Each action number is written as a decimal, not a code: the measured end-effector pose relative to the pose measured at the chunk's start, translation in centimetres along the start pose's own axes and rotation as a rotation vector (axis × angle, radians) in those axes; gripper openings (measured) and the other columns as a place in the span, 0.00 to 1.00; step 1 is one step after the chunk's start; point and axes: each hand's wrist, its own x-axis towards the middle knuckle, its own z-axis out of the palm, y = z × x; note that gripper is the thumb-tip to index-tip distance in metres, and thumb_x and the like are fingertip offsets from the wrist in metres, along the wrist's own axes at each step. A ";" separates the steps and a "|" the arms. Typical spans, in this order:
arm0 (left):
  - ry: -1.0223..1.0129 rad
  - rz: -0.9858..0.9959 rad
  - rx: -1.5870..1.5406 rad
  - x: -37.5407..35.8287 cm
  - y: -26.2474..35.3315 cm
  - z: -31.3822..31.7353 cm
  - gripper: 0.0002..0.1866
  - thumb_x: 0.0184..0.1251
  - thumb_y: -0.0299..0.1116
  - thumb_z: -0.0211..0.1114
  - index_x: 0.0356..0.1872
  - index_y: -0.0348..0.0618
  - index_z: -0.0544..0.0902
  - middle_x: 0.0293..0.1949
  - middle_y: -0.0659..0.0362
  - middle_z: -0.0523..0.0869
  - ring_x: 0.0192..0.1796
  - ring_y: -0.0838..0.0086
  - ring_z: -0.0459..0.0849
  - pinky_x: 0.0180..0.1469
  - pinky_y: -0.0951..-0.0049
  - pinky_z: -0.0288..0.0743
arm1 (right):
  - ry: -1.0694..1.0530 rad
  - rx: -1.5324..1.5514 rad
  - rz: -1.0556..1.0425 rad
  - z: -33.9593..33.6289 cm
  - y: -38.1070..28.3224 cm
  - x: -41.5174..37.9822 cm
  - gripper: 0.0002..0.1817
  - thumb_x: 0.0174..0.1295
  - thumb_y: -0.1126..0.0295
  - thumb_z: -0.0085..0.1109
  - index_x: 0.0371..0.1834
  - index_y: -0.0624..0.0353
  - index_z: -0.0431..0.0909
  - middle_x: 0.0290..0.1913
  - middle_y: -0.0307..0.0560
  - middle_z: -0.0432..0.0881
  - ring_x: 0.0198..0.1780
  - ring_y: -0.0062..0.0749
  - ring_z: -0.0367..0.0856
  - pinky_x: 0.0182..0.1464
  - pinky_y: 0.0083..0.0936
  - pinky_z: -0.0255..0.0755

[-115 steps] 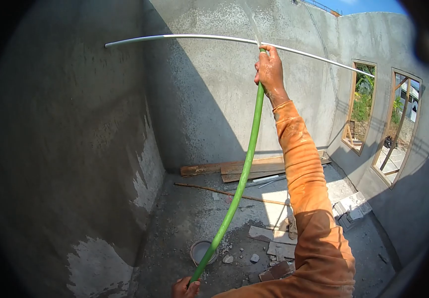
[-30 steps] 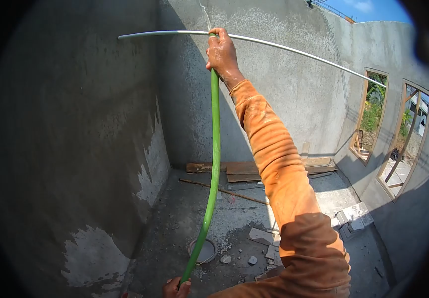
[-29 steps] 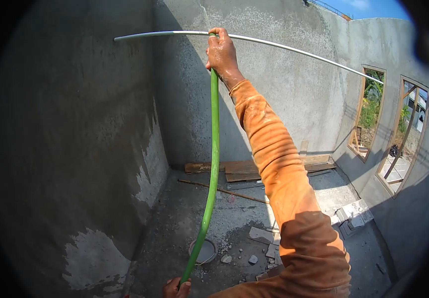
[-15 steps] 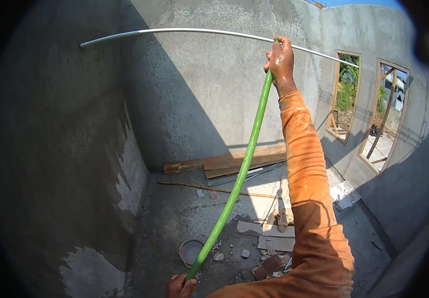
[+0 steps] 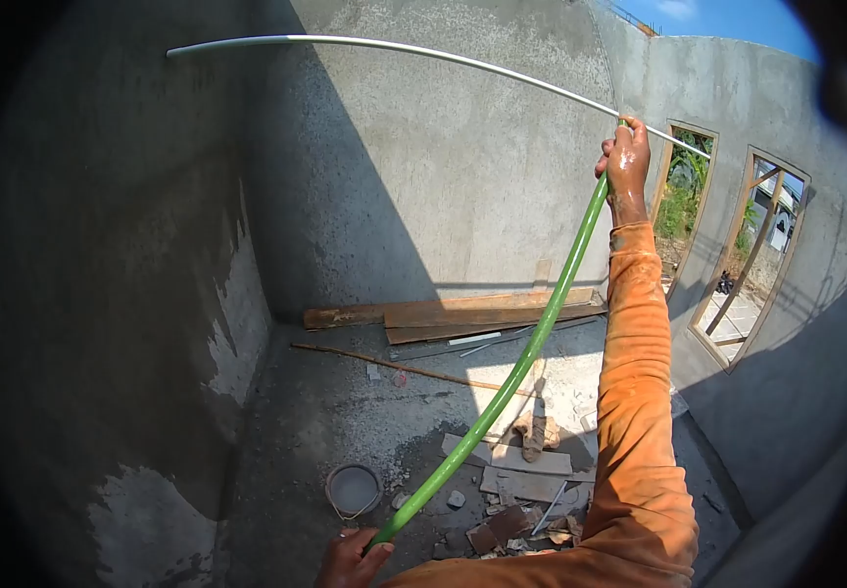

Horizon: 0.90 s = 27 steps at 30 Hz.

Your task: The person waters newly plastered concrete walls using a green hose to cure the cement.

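Observation:
A green hose (image 5: 531, 353) runs in a long curve between my two hands. My right hand (image 5: 627, 162), raised and wet, is closed around its upper end, with the fingertips at the hose mouth. Behind that hand a thin white pipe (image 5: 462, 61) spans the room, overlapping my fingers in this view. At the bottom of the view, my left hand (image 5: 353, 559) grips the lower part of the hose. An orange sleeve (image 5: 634, 363) covers my right arm.
A bucket (image 5: 354, 491) of greyish liquid stands on the floor near my left hand. Wooden planks (image 5: 482, 316) lie along the far wall (image 5: 482, 186). Broken tiles and rubble (image 5: 497, 524) are scattered below. Two framed window openings (image 5: 751, 255) are at right; the left wall (image 5: 139, 245) has dark, wet-looking areas.
My right hand has moved right and lower in view along the white pipe, carrying the hose end. The view has tilted and shifted, showing more sky and floor. Both hands keep hold of the hose.

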 end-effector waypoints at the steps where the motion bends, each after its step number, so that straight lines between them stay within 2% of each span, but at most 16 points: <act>1: 0.002 -0.016 0.015 -0.1 -0.2 -0.1 0.11 0.74 0.37 0.66 0.44 0.38 0.84 0.28 0.57 0.78 0.32 0.69 0.75 0.37 0.64 0.70 | -0.002 -0.001 0.003 0.2 0.0 -0.1 0.17 0.74 0.69 0.44 0.62 0.61 0.71 0.25 0.41 0.74 0.12 0.21 0.69 0.14 0.22 0.67; 3: 0.009 -0.034 0.029 -0.6 -0.5 -0.2 0.11 0.73 0.36 0.66 0.45 0.38 0.84 0.28 0.57 0.78 0.32 0.69 0.75 0.36 0.64 0.70 | -0.019 0.019 0.011 0.9 0.2 -0.3 0.17 0.74 0.69 0.44 0.62 0.61 0.71 0.25 0.41 0.74 0.12 0.21 0.70 0.13 0.22 0.67; 6: 0.063 0.047 0.063 -1.2 -0.3 -0.6 0.12 0.74 0.36 0.65 0.48 0.38 0.85 0.29 0.57 0.79 0.33 0.71 0.76 0.36 0.65 0.71 | -0.052 0.045 0.013 2.4 0.3 -0.9 0.16 0.74 0.70 0.44 0.61 0.60 0.71 0.24 0.40 0.74 0.12 0.21 0.70 0.13 0.22 0.68; 8: 0.007 -0.082 0.017 -1.8 1.3 -1.3 0.13 0.75 0.37 0.64 0.50 0.38 0.85 0.30 0.58 0.80 0.33 0.72 0.77 0.37 0.66 0.72 | -0.083 0.053 -0.010 3.5 0.4 -1.5 0.16 0.74 0.70 0.43 0.61 0.60 0.71 0.23 0.39 0.74 0.12 0.20 0.71 0.13 0.21 0.67; 15: 0.111 -0.142 -0.015 -4.2 -1.5 -1.2 0.13 0.77 0.38 0.63 0.51 0.39 0.86 0.30 0.60 0.80 0.33 0.76 0.75 0.35 0.69 0.71 | -0.166 0.056 0.001 7.2 -0.6 -3.5 0.16 0.75 0.70 0.43 0.61 0.62 0.71 0.24 0.39 0.74 0.12 0.17 0.71 0.14 0.18 0.68; 18: 0.130 -0.266 0.009 -5.4 -1.7 -1.5 0.12 0.77 0.38 0.63 0.49 0.40 0.86 0.28 0.63 0.78 0.33 0.78 0.73 0.35 0.70 0.70 | -0.186 0.071 0.008 8.9 -1.0 -4.4 0.16 0.76 0.70 0.43 0.62 0.62 0.71 0.25 0.39 0.75 0.13 0.16 0.71 0.14 0.16 0.70; 20: 0.214 -0.189 -0.053 -6.2 -2.9 -1.4 0.12 0.76 0.40 0.65 0.43 0.40 0.85 0.25 0.67 0.73 0.30 0.80 0.68 0.31 0.70 0.66 | -0.199 0.068 0.003 10.2 -1.3 -5.2 0.16 0.76 0.70 0.43 0.62 0.62 0.71 0.25 0.37 0.75 0.13 0.15 0.71 0.14 0.16 0.70; 21: 0.232 -0.213 -0.063 -6.6 -3.4 -1.6 0.12 0.76 0.40 0.65 0.43 0.40 0.85 0.25 0.67 0.73 0.30 0.80 0.68 0.31 0.70 0.66 | -0.226 0.074 0.019 10.9 -1.5 -5.6 0.16 0.76 0.70 0.43 0.62 0.62 0.71 0.25 0.37 0.75 0.13 0.15 0.71 0.14 0.16 0.70; 23: 0.081 -0.366 0.032 -7.3 -3.9 -2.5 0.17 0.68 0.36 0.75 0.49 0.35 0.84 0.28 0.59 0.85 0.34 0.79 0.85 0.35 0.73 0.77 | -0.243 0.076 -0.015 12.1 -2.4 -6.6 0.17 0.76 0.70 0.43 0.63 0.62 0.71 0.25 0.37 0.75 0.13 0.15 0.71 0.15 0.15 0.70; 24: 0.172 -0.410 -0.107 -7.7 -3.2 -2.1 0.14 0.65 0.36 0.77 0.40 0.36 0.86 0.25 0.58 0.84 0.29 0.80 0.81 0.31 0.72 0.74 | -0.263 0.073 -0.028 12.7 -2.7 -7.3 0.17 0.75 0.70 0.43 0.63 0.63 0.71 0.25 0.37 0.76 0.14 0.14 0.72 0.15 0.15 0.70; 27: 0.157 -0.413 0.007 -10.4 -9.0 -1.3 0.15 0.65 0.37 0.78 0.43 0.38 0.85 0.26 0.58 0.84 0.28 0.81 0.79 0.31 0.71 0.73 | -0.302 0.075 -0.080 15.0 -3.5 -9.0 0.18 0.75 0.70 0.43 0.64 0.64 0.71 0.25 0.37 0.76 0.14 0.14 0.72 0.15 0.14 0.71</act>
